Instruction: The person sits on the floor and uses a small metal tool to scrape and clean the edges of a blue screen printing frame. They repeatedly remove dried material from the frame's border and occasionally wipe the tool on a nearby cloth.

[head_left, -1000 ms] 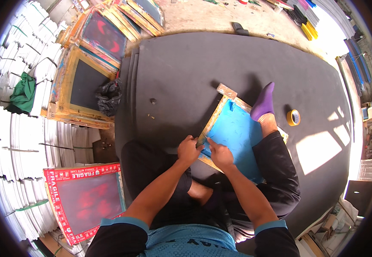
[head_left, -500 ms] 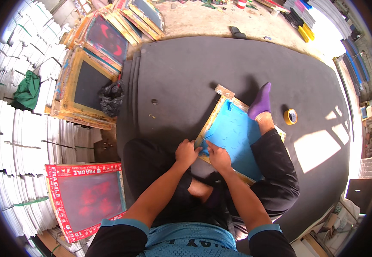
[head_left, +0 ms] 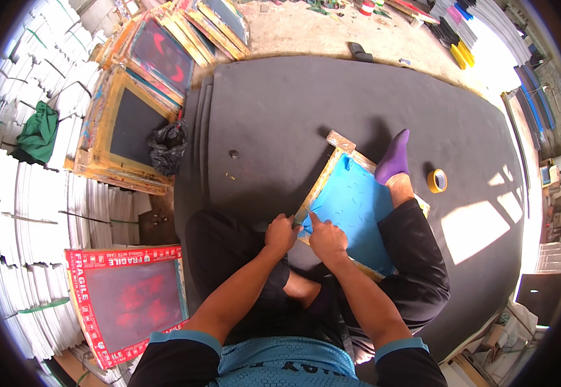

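A wooden screen frame (head_left: pixel 323 183) with blue mesh or sheeting (head_left: pixel 354 200) stretched across it rests tilted against my bent right leg. My left hand (head_left: pixel 281 233) is closed round the frame's near-left corner. Beside it my right hand (head_left: pixel 327 238) lies over the blue surface, index finger stretched toward the loose, crumpled edge at that corner; the other fingers are curled and partly hidden. Another crumpled bit of blue shows at the far corner. There, a small stained wooden block (head_left: pixel 340 140) meets the frame.
A yellow tape roll (head_left: pixel 436 181) stands right of my purple-socked foot (head_left: pixel 394 158) on the dark mat (head_left: pixel 280 109). More screen frames (head_left: pixel 116 122) lean at the left by a black plastic bag (head_left: pixel 167 147). Below them is a red-taped frame (head_left: pixel 125 256); bundled white sheets (head_left: pixel 25 200) line the left.
My right hand has shifted slightly left along the blue surface, its index finger straighter. My left hand stays at the frame's corner. The view has shifted slightly.
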A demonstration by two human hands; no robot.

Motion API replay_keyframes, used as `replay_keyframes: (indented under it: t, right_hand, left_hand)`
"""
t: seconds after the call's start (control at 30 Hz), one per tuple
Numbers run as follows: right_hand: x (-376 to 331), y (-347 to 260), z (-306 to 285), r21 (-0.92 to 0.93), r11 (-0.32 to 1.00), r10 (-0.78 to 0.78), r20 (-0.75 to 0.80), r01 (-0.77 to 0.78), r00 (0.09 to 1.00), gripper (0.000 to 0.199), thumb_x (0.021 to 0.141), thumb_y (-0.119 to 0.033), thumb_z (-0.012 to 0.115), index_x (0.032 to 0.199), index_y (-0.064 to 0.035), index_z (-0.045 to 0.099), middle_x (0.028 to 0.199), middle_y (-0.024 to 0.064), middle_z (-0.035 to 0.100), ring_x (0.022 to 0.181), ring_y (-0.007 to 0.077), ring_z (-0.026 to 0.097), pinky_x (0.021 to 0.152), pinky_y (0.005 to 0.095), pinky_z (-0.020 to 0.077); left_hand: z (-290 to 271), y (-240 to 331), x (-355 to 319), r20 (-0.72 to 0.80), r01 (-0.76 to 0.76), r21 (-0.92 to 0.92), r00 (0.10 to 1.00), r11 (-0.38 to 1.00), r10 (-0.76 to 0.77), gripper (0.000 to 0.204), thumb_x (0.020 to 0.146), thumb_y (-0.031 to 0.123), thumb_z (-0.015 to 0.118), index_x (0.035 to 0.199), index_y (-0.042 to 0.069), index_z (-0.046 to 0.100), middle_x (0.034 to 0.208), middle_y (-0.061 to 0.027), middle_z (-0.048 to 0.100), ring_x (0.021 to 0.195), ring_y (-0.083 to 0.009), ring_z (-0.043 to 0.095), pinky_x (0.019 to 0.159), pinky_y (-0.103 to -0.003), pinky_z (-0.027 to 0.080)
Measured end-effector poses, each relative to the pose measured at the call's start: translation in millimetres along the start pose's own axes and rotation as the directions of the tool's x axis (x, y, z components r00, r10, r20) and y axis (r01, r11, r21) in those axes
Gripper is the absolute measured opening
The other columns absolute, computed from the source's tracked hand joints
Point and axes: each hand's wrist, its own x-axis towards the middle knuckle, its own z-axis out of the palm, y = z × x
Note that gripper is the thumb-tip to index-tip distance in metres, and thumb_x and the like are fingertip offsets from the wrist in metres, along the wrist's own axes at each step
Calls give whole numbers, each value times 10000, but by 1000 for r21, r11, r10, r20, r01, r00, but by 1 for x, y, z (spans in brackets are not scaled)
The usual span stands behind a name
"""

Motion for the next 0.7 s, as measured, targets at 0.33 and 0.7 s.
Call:
replay_keyframes:
  t: [0.33,0.7]
  right_hand:
    - [30,55,57,594,729,-139,-359,340,923,386,1025,-188,590,1397,-113,665,1100,231,763,975,422,746,862,472,598]
    - [36,53,26,895,-54,-155,431,-443,889,394,1088,-312,601,1476,-249,625,735,15,543,502,85,423,406,240,301]
  left_hand:
    - [0,8,4,44,7,4,999,1000,-7,398,881,318,809,1108,-3,750,1082,-212,687,995,-431,712,864,-520,578]
    - [-11,2,4,55,10,4,998,1000,-11,416,872,323,813,1142,11,761,1078,-219,694,1036,-419,704,895,-503,568]
